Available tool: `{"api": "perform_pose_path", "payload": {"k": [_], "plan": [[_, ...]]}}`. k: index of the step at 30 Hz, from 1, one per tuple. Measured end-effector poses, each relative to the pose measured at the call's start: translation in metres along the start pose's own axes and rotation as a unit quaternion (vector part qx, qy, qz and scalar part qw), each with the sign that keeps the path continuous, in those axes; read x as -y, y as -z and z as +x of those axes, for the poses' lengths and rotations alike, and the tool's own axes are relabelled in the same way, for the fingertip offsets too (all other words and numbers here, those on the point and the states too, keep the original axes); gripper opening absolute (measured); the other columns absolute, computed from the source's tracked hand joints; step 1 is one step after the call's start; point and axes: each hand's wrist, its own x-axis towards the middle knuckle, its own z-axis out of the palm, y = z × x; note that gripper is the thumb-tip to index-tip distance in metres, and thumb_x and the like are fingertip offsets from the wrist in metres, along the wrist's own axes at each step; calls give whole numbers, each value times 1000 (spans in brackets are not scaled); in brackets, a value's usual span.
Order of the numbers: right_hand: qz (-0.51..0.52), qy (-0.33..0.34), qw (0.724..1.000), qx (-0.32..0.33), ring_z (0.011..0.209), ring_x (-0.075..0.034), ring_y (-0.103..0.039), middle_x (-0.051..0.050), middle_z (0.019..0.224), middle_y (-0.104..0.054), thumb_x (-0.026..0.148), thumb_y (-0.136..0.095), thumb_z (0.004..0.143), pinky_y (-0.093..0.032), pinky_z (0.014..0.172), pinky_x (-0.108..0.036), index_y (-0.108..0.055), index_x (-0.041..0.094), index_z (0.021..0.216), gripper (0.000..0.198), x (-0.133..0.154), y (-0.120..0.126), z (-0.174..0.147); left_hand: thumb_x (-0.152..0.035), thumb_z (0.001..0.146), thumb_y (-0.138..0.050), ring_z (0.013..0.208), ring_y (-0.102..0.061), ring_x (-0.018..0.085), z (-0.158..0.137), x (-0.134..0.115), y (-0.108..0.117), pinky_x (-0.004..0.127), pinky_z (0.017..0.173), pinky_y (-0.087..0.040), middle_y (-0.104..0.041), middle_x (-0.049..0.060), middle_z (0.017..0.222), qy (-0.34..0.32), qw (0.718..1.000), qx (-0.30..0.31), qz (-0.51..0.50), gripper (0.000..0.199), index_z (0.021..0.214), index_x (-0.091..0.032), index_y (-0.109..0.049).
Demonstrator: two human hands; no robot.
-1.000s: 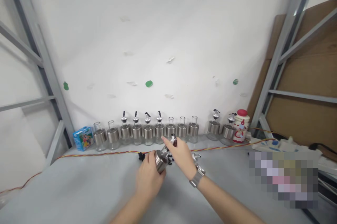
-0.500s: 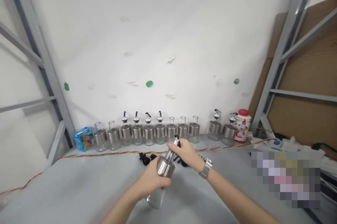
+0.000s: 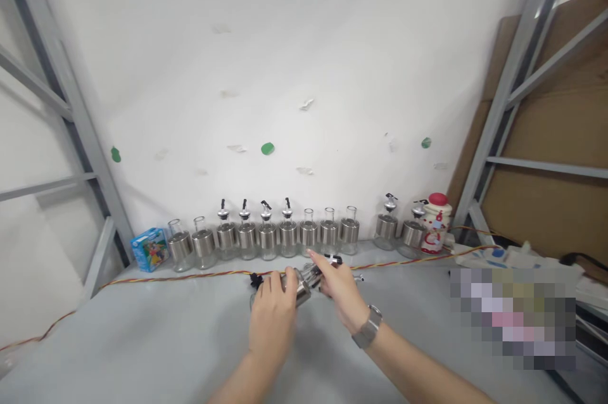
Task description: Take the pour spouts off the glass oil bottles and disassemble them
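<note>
My left hand (image 3: 274,310) is wrapped over a glass bottle (image 3: 303,290) with a steel sleeve, which lies tilted almost on its side, its neck toward the right. Around the pourer stopper (image 3: 332,259) at that neck, my right hand (image 3: 339,287) is closed, thumb along the top. How deep the stopper sits in the neck is hidden by my fingers. Small black parts (image 3: 256,281) show just behind the left hand. A loose metal spout (image 3: 360,278) pokes out beyond my right hand.
Along the wall stand several steel-sleeved bottles (image 3: 247,236), some with pourers, some with bare necks. A blue box (image 3: 150,249) is at the left end, a red-lidded jar (image 3: 437,223) at the right. A twisted cable (image 3: 199,275) crosses the table (image 3: 142,334). A power strip (image 3: 517,258) lies right.
The bottle has swung from a steep tilt to nearly level, its base lifting toward the left. My left hand has turned over on top of it; both hands remain on bottle and pourer.
</note>
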Motion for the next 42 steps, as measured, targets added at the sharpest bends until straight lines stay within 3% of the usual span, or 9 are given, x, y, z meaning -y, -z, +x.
{"api": "perform_pose_path", "payload": {"k": [6, 11, 16, 18, 24, 30, 33, 38, 42], "plan": [[-52, 96, 994, 25, 47, -9, -38, 5, 51, -44, 45, -64, 62, -31, 45, -23, -47, 18, 60, 32, 8, 17, 2, -14, 59, -59, 75, -53, 19, 6, 4, 12, 28, 63, -40, -54, 2, 88, 44, 953, 145, -261, 50, 106, -24, -44], [-56, 129, 966, 218, 54, -9, -44, 1, 62, -54, 37, -69, 60, -33, 49, -22, -58, 15, 66, 26, 28, 38, 2, -16, 56, -62, 65, -52, 13, 8, 7, 24, 22, 53, -41, -54, -1, 80, -5, 726, 372, -578, 46, 98, -21, -44], [58, 17, 982, 181, 37, -4, -26, 9, 44, -38, 46, -65, 63, -19, 38, -19, -56, 16, 76, 34, 10, 32, 2, -13, 60, -57, 75, -53, 20, 4, 0, 13, 29, 63, -40, -53, 3, 86, 45, 944, 153, -288, 46, 104, -22, -44], [82, -20, 988, 129, 34, -3, -21, 11, 39, -30, 48, -64, 63, -15, 37, -20, -49, 17, 64, 34, -4, 25, 1, -9, 63, -53, 82, -52, 22, 2, -2, 9, 32, 70, -39, -51, 5, 90, 34, 989, 73, -123, 45, 105, -23, -46], [111, -53, 992, 16, 34, -4, -19, 12, 39, -23, 48, -66, 61, -14, 37, -21, -34, 21, 55, 43, -16, 20, 0, -8, 72, -44, 80, -51, 21, -1, -15, 5, 34, 72, -40, -50, 6, 86, -3, 1000, 23, 21, 41, 110, -21, -44], [16, 30, 998, 55, 41, -6, -31, 8, 46, -36, 45, -67, 61, -24, 40, -21, -42, 18, 59, 37, -3, 37, 2, -13, 62, -56, 79, -52, 20, 3, -19, 10, 30, 67, -40, -52, 4, 89, 53, 979, 117, -158, 46, 105, -23, -46], [-13, 95, 989, 111, 51, -8, -40, 5, 55, -45, 41, -68, 61, -33, 47, -21, -47, 17, 64, 32, 6, 49, 3, -16, 55, -61, 65, -53, 16, 6, -14, 20, 27, 58, -41, -54, 0, 78, 88, 860, 274, -421, 42, 94, -22, -48], [-14, 102, 978, 183, 56, -10, -46, 2, 62, -52, 35, -71, 59, -37, 50, -22, -56, 16, 73, 28, 13, 65, 2, -14, 53, -65, 53, -56, 13, 6, -1, 26, 28, 53, -45, -55, -2, 67, 97, 496, 496, -706, 47, 96, -18, -45], [35, 66, 976, 206, 57, -11, -47, -1, 68, -57, 34, -72, 58, -35, 47, -21, -60, 16, 77, 28, 11, 63, -2, -12, 54, -61, 53, -57, 14, 5, 8, 17, 28, 52, -46, -58, 2, 65, 66, 384, 525, -757, 38, 90, -16, -49]]}}
